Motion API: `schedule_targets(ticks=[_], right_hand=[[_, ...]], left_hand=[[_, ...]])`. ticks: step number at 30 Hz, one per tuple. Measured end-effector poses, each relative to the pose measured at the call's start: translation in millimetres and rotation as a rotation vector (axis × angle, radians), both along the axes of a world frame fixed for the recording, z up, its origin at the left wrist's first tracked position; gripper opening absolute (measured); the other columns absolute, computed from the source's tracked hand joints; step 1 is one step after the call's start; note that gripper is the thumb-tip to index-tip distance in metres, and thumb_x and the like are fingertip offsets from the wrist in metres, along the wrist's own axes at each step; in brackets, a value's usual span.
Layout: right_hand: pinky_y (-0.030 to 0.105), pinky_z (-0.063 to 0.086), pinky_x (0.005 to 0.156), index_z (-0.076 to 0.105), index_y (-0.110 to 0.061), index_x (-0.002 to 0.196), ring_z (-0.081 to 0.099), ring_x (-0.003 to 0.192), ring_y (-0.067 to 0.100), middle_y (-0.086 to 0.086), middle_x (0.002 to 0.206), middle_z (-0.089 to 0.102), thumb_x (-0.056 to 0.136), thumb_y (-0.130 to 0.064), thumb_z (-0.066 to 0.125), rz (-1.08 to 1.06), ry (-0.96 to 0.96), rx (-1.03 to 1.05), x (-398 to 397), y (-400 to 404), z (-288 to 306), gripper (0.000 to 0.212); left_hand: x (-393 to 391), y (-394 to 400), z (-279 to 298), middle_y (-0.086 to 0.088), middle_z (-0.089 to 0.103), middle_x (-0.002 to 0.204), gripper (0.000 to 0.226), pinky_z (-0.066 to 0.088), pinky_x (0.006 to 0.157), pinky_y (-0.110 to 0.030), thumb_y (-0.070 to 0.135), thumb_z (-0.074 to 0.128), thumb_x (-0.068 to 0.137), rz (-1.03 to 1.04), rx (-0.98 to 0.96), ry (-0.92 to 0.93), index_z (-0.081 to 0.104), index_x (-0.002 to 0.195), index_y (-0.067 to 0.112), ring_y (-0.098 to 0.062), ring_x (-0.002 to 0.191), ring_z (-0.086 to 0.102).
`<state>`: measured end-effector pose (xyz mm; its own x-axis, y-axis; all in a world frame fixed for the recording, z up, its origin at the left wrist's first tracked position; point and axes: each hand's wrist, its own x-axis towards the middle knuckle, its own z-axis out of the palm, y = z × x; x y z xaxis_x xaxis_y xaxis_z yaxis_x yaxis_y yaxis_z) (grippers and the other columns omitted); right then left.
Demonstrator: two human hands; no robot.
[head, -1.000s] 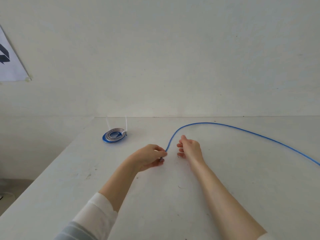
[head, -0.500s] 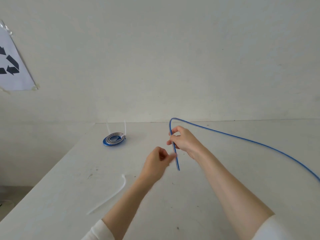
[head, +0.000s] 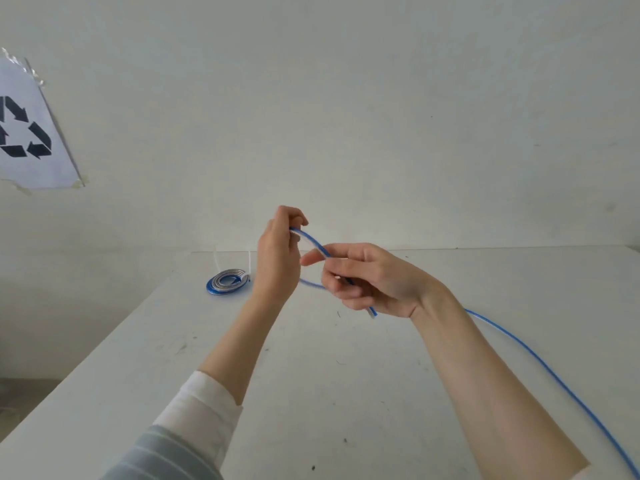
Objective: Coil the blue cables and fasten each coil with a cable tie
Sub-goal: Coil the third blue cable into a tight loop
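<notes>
nearest the camera, the loose thin blue cable [head: 554, 375] trails in from the lower right corner across the white table [head: 346, 393] and rises behind the right forearm to the hands. the right hand [head: 374, 280] has its grip closed round the cable, fingers curled over it, with the cut end poking out just below the palm. the left hand [head: 278, 258] pinches the top of a first small loop between thumb and fingertips, held in the air above the table.

the step in hand looks to be forming the first turn of a new coil. to do it well, the person would likely keep the right hand's hold fixed on the end as an anchor, let the left hand feed each new turn to the same width as the first, and lay the turns flat against each other so the cable does not twist or spring open. the long tail should be left free to slide across the table.

farther back lies one finished flat blue coil [head: 227, 285], bound with white plastic cable ties [head: 248, 263] whose tails stand upright. on the wall hangs a white paper recycling sign [head: 29, 133].

by count: two hands, one loose cable, one finished coil, two upright tie tails, one sign.
</notes>
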<state>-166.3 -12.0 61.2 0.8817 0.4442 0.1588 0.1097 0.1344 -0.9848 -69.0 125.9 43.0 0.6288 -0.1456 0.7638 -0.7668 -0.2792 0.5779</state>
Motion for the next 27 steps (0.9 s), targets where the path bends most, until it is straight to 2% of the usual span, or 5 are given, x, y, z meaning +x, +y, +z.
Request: schedule_targets(ticks=[5,11,15,19,27], right_hand=[[0.012,0.023,0.037,0.062,-0.02,0.11,0.025,0.044,0.002,-0.011,0.056,0.03,0.089,-0.04,0.047,-0.011,-0.018,0.181,-8,-13,9,0.032],[0.015,0.035,0.05,0.061,-0.006,0.106,0.042,0.056,0.005,-0.005,0.07,0.056,0.095,-0.016,0.04,-0.184,-0.28,0.555,2,-2,34,0.025],[0.016,0.038,0.056,0.061,-0.01,0.102,0.044,0.058,0.008,-0.003,0.076,0.067,0.1,-0.016,0.036,-0.541,-0.488,0.41,13,3,37,0.026],[0.021,0.049,0.074,0.064,-0.015,0.099,0.063,0.077,0.014,-0.001,0.085,0.071,0.096,-0.02,0.046,-0.682,-0.571,0.273,18,-4,29,0.019],[0.033,0.058,0.075,0.065,-0.021,0.09,0.069,0.079,0.017,-0.004,0.08,0.073,0.093,-0.013,0.047,-0.708,-0.586,-0.017,17,-14,19,0.02]], left_hand=[[-7,-5,7,0.012,0.038,0.081,0.021,0.034,0.059,-0.011,0.005,0.04,0.091,-0.165,0.177,-0.094,0.026,0.101,0.018,0.001,0.066,0.042],[-29,-34,-16,0.011,0.043,0.081,0.022,0.036,0.062,-0.008,0.015,0.035,0.094,-0.175,-0.022,-0.017,0.055,0.101,0.008,0.001,0.061,0.047],[-45,-49,-22,0.01,0.049,0.08,0.022,0.037,0.063,-0.026,0.011,0.039,0.097,-0.271,-0.058,0.146,0.06,0.104,0.01,-0.006,0.059,0.045],[-53,-52,-18,0.014,0.051,0.074,0.024,0.035,0.061,-0.014,0.013,0.038,0.098,-0.267,-0.007,0.157,0.062,0.104,0.012,0.002,0.061,0.047],[-51,-46,-22,0.013,0.049,0.063,0.025,0.033,0.048,-0.01,0.017,0.038,0.098,-0.263,0.071,0.21,0.062,0.104,0.014,-0.001,0.048,0.04]])
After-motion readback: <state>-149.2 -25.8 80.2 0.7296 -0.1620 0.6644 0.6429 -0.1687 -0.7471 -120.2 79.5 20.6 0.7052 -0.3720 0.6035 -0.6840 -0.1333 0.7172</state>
